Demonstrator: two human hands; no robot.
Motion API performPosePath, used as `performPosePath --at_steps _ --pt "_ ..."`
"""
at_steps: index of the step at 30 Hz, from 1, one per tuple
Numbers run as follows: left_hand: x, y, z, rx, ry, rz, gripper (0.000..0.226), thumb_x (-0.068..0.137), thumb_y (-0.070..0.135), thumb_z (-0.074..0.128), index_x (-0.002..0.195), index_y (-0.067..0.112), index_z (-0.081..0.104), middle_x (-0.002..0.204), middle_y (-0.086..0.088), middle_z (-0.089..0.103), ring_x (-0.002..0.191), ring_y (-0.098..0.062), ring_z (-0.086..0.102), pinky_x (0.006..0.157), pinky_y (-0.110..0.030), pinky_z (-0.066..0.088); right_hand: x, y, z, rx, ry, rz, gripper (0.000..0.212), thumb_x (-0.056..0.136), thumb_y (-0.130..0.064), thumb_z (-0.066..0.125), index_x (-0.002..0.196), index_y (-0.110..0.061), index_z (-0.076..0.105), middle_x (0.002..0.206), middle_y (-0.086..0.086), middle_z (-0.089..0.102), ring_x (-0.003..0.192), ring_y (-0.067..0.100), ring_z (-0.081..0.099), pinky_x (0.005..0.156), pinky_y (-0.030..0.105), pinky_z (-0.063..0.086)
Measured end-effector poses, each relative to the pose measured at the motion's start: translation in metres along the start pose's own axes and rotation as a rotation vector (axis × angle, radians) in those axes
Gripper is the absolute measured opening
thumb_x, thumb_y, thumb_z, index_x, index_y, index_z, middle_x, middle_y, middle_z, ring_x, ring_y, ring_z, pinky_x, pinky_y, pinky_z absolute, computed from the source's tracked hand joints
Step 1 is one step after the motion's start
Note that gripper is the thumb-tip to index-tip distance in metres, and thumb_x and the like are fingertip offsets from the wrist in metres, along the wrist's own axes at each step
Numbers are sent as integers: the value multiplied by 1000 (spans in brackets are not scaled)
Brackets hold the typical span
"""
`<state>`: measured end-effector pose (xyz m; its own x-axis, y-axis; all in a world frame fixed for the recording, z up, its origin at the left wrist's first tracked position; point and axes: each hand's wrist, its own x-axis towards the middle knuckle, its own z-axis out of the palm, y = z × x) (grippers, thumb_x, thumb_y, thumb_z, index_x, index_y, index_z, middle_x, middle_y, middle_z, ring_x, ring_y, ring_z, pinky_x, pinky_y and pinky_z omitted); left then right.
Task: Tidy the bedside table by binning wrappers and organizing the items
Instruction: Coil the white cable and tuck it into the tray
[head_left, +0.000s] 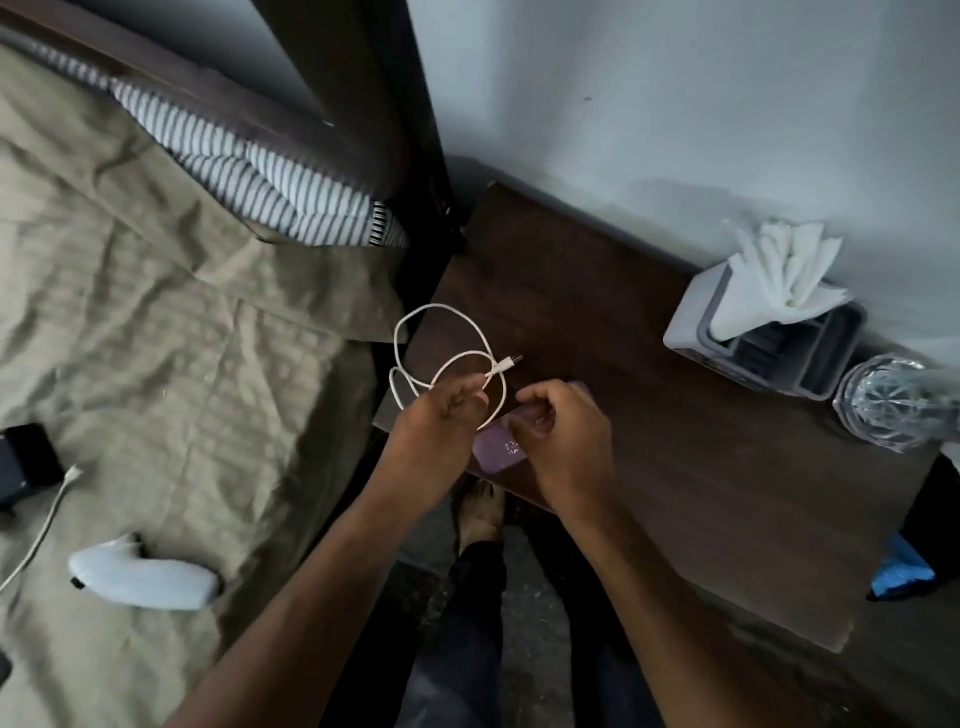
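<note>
Cable (447, 358) is pinched by the left hand (441, 421) above the desk (649, 441) edge; the right hand (561, 431) grips a purple device (496, 449). Even loops should be gathered before placement.

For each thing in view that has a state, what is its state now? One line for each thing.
white cable: loosely coiled, held up by the left hand
purple device: lying on the bedside table, the right hand grips it
tissue holder: upright, tissues sticking out
glass: upright
</note>
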<state>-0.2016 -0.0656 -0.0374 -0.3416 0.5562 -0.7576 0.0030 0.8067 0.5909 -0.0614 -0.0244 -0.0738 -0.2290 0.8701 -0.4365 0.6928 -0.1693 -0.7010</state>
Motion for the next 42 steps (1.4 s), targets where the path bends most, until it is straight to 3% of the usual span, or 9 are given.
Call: performPosePath --at_steps 4,6,9,14,26,34,37,40,42 --pt "-1 -14 -13 2 48 12 28 97 26 59 123 26 71 114 6 75 102 -6 69 85 -18 49 12 -13 12 -42 -11 -13 23 80 -14 80 100 -17 71 93 -1 62 75 -5 52 67 0 39" --pt "-3 -21 -22 -27 68 9 26 97 25 59 119 26 73 100 7 76 85 -4 67 78 -22 50 18 -21 17 -123 5 -2 20 85 -22 77 102 -20 69 94 -4 61 75 -3 53 72 5 44" --pt "-7 -31 -33 -104 125 -54 24 90 32 57 105 30 75 77 9 71 63 -5 59 64 -26 45 30 -28 23 -409 102 25 31 92 -46 64 106 -18 69 104 1 66 99 17 58 85 42 52" --pt "-13 -44 -47 -226 142 -121 22 84 38 55 92 35 76 81 -3 75 62 -6 58 63 -30 46 46 -35 41 -737 127 85 56 89 -64 57 94 -11 73 102 12 70 108 33 53 88 47 42" --pt "-12 -66 -52 -312 215 -134 16 97 22 59 110 28 65 94 3 72 69 -3 63 71 -28 51 53 -49 66 -555 73 70 28 91 -30 61 99 -5 70 102 18 73 103 38 61 89 46 44" --pt "2 -51 -35 -596 132 -294 38 96 18 64 128 13 45 105 -2 67 103 -20 64 90 -34 48 51 -53 38 -305 54 -2 10 92 -24 64 91 -14 61 85 12 72 83 34 69 71 41 55" --pt "3 -39 -26 -544 65 -281 7 98 12 57 101 14 63 82 -2 64 83 -15 60 78 -26 46 53 -50 40 -428 11 21 26 94 -25 68 110 -5 66 108 16 71 102 35 67 84 43 55" --pt "6 -36 -19 -514 16 -217 22 99 4 52 87 19 63 54 15 66 52 5 61 53 -11 46 55 -47 46 -449 -29 49 22 96 -15 62 113 -1 65 114 18 67 107 36 64 88 43 54" --pt "4 -35 -18 -478 -1 -197 24 98 4 51 89 20 67 61 15 71 56 7 65 55 -10 48 57 -47 50 -432 -25 61 19 95 -9 56 108 1 66 111 21 68 103 38 65 86 43 54"
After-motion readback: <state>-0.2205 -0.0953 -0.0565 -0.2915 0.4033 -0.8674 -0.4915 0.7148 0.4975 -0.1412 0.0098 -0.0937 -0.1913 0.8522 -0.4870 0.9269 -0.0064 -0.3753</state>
